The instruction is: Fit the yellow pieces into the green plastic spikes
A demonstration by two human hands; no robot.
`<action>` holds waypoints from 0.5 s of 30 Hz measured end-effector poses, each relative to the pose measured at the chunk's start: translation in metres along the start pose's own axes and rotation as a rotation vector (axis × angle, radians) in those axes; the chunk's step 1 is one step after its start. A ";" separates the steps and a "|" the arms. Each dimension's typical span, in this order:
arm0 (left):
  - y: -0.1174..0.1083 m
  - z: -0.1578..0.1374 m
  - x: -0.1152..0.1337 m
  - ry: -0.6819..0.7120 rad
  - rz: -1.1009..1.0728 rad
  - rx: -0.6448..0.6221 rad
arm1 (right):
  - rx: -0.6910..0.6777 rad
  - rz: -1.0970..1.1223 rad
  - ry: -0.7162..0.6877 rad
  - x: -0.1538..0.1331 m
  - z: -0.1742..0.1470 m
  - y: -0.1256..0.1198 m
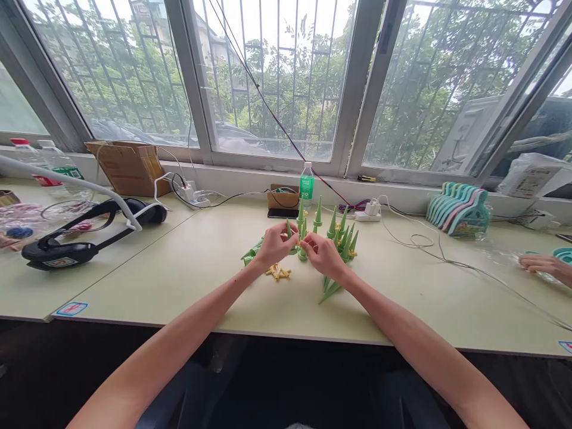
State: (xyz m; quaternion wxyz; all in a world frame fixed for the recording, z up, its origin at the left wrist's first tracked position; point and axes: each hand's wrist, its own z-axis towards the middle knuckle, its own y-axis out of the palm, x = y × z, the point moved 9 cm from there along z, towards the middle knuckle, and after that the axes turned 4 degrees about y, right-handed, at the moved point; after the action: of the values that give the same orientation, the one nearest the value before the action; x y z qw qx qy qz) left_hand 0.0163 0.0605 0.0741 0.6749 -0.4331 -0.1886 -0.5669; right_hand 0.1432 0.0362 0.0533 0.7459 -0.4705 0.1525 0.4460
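My left hand (277, 244) is closed around a green cone-shaped plastic piece (289, 229), its tip pointing up. Close beside it, my right hand (322, 252) pinches a small yellow piece against the green one; the fingers hide most of the contact. Several green cones (332, 223) with yellow bits at their bases stand upright behind and right of my right hand. A green cone (329, 292) lies on its side below my right wrist. Loose yellow pegs (277, 273) lie in a small pile under my left hand. More green pieces (251, 252) lie left of that hand.
The pale table (179, 286) runs under a window. Behind stand a green-labelled bottle (306, 182) and a small cardboard box (283, 195). A black headset (62, 253) lies left; cables (442, 253) and teal hangers (460, 211) are right. Another person's hand (547, 265) is at far right.
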 end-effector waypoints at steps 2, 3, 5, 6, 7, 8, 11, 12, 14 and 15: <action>0.000 0.000 0.000 -0.002 -0.001 0.000 | -0.009 0.014 -0.004 -0.001 0.000 0.001; 0.000 0.000 -0.001 -0.003 0.000 0.001 | -0.011 0.016 -0.006 -0.001 0.000 0.001; 0.000 0.000 -0.001 -0.001 0.000 0.001 | -0.008 0.017 -0.007 -0.001 0.000 0.000; 0.000 -0.001 -0.001 0.001 -0.001 0.000 | -0.006 0.019 -0.006 -0.001 0.000 0.000; 0.000 -0.001 -0.001 0.001 -0.004 -0.003 | -0.004 0.022 -0.004 0.000 0.000 0.000; 0.000 -0.001 -0.001 0.000 -0.009 -0.007 | 0.000 0.028 0.000 0.001 0.000 0.000; 0.002 -0.001 -0.001 -0.013 -0.036 -0.027 | -0.008 0.050 0.015 0.003 0.000 0.001; 0.002 -0.001 -0.001 -0.020 -0.049 -0.033 | -0.009 0.059 0.020 0.003 0.000 0.001; 0.003 -0.001 -0.002 -0.033 -0.075 -0.039 | -0.011 0.072 0.027 0.004 0.000 0.001; 0.003 -0.001 -0.003 -0.039 -0.086 -0.041 | -0.013 0.075 0.029 0.004 0.000 0.001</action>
State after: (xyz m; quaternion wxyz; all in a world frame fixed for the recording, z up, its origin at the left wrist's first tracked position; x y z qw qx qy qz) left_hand 0.0183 0.0612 0.0704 0.6371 -0.4491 -0.2087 -0.5907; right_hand 0.1443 0.0383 0.0502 0.7234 -0.4759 0.1778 0.4676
